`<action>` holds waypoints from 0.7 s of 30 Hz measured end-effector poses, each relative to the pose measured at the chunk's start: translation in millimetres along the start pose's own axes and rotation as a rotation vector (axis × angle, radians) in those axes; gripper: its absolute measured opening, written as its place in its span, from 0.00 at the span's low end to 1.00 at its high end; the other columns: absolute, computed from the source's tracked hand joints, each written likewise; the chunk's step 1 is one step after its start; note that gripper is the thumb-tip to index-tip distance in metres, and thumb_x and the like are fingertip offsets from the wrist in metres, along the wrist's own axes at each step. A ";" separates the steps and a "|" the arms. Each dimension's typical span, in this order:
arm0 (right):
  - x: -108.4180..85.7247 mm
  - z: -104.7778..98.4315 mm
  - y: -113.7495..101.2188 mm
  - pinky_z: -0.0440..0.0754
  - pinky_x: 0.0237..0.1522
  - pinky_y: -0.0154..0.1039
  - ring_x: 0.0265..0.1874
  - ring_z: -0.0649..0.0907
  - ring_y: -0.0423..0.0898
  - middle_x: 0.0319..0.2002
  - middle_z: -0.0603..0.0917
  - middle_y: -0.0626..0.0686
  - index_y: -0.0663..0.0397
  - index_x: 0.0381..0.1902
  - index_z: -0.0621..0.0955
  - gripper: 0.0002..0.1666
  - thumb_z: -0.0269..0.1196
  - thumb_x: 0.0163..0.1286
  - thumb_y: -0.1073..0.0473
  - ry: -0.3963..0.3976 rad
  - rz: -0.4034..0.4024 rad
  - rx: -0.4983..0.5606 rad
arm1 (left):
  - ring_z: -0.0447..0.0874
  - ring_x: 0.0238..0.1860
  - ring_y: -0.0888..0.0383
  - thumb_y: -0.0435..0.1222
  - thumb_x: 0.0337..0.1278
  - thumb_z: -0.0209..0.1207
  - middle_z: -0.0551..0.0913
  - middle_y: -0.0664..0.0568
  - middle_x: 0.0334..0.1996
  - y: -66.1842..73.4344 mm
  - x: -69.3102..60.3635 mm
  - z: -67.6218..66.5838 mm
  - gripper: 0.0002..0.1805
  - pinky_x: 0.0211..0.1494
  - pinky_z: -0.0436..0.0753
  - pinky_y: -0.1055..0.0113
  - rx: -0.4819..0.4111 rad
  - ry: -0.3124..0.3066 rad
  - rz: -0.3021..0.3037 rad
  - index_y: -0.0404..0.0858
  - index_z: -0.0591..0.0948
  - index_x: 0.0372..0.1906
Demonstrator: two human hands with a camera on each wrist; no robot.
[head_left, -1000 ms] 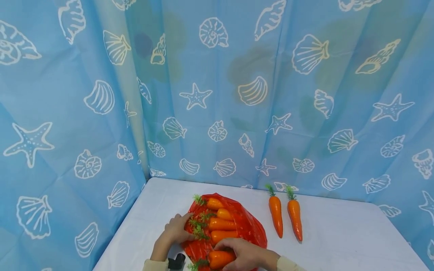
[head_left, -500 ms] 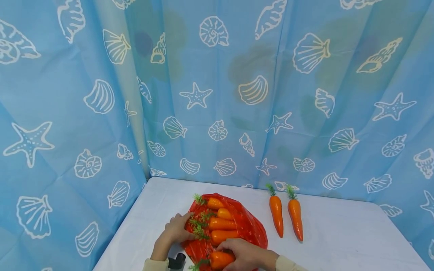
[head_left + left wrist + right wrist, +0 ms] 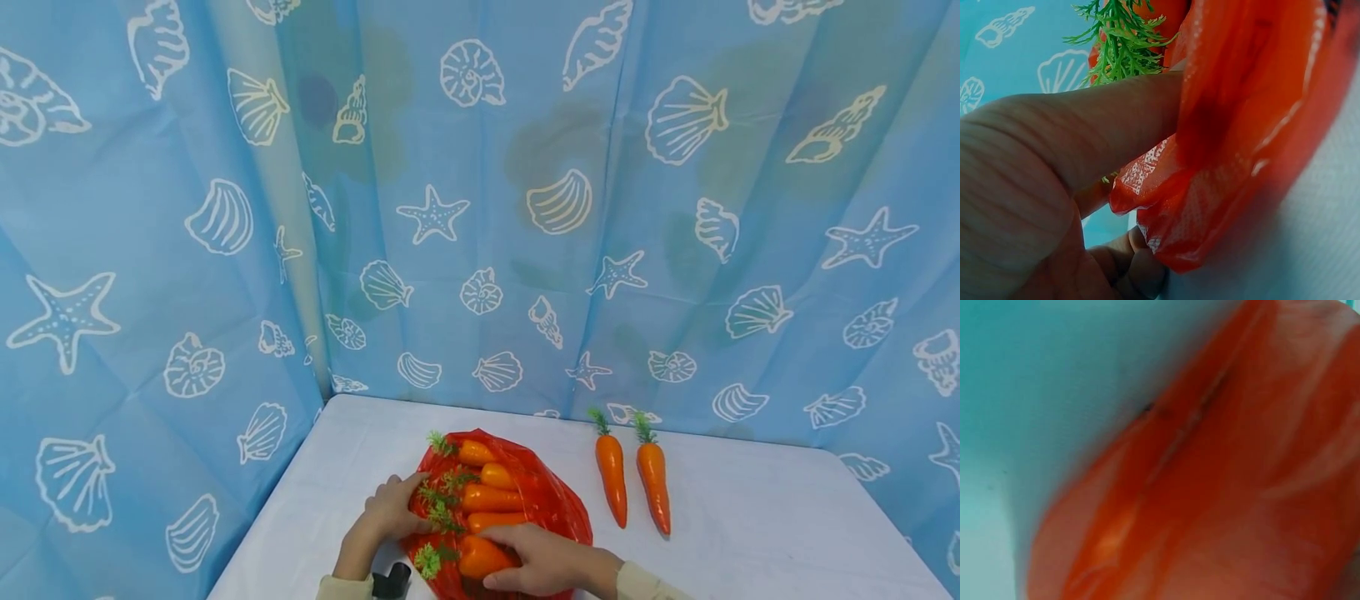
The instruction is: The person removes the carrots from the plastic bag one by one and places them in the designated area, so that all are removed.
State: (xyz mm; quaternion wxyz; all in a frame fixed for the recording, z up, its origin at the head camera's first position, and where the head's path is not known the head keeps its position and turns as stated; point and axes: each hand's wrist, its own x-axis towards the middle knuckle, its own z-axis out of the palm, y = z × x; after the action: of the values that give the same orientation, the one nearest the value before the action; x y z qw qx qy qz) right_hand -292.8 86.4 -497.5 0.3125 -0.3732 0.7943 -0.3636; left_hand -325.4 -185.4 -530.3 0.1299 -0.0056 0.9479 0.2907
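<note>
A red plastic bag (image 3: 555, 500) lies on its side with its mouth to the left and several orange carrots (image 3: 491, 497) with green tops inside. My left hand (image 3: 390, 508) holds the bag's edge at the mouth; in the left wrist view the thumb of that hand (image 3: 1035, 162) lies against the red film (image 3: 1229, 125). With its fingers and thumb, my right hand (image 3: 543, 562) grips the nearest carrot (image 3: 477, 557) at the bag's front. The right wrist view is filled largely by blurred red film (image 3: 1210, 487), and the fingers are hidden there.
Two carrots (image 3: 611, 479) (image 3: 654, 483) lie side by side on the white table (image 3: 750, 517), right of the bag. A black object (image 3: 392, 581) is by the left wrist. A blue curtain with shell prints (image 3: 480, 208) stands behind and to the left.
The carrot in my right hand has shifted slightly up and left, closer to the others, and its green top has swung upward. My left hand stays in place on the bag.
</note>
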 end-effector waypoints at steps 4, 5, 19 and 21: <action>-3.0 -3.4 -9.5 0.79 0.50 0.28 0.44 0.78 0.32 0.51 0.79 0.36 0.37 0.67 0.71 0.26 0.60 0.73 0.46 0.023 -0.023 0.017 | 0.71 0.49 0.44 0.41 0.44 0.74 0.75 0.42 0.48 0.8 0.1 -0.2 0.39 0.58 0.70 0.35 0.001 0.008 0.008 0.46 0.74 0.67; -3.6 -4.0 -11.8 0.79 0.51 0.29 0.45 0.78 0.32 0.51 0.79 0.37 0.37 0.67 0.71 0.26 0.59 0.73 0.46 0.028 -0.028 0.019 | 0.71 0.49 0.44 0.40 0.45 0.74 0.75 0.42 0.48 0.9 0.1 0.0 0.39 0.58 0.70 0.35 0.003 0.011 0.011 0.46 0.74 0.67; -6.8 -10.2 -31.3 0.80 0.57 0.38 0.49 0.76 0.38 0.53 0.77 0.41 0.39 0.70 0.65 0.30 0.55 0.74 0.41 0.146 0.062 0.074 | 0.71 0.49 0.42 0.41 0.42 0.75 0.75 0.42 0.47 -1.5 -0.5 -0.3 0.40 0.58 0.69 0.34 -0.026 0.008 0.032 0.45 0.74 0.66; -6.8 -10.4 -32.1 0.81 0.55 0.38 0.48 0.78 0.40 0.53 0.77 0.43 0.39 0.72 0.63 0.31 0.54 0.75 0.41 0.165 0.053 0.100 | 0.70 0.49 0.43 0.42 0.42 0.76 0.75 0.42 0.46 -1.8 -0.3 -0.9 0.41 0.58 0.69 0.34 -0.035 0.001 0.024 0.44 0.74 0.66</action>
State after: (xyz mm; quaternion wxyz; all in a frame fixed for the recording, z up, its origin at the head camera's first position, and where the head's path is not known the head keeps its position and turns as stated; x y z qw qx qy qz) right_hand -285.4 80.9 -464.4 0.2737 -0.3045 0.8078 -0.4239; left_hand -325.1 -187.4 -530.5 0.1257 0.0032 0.9427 0.3090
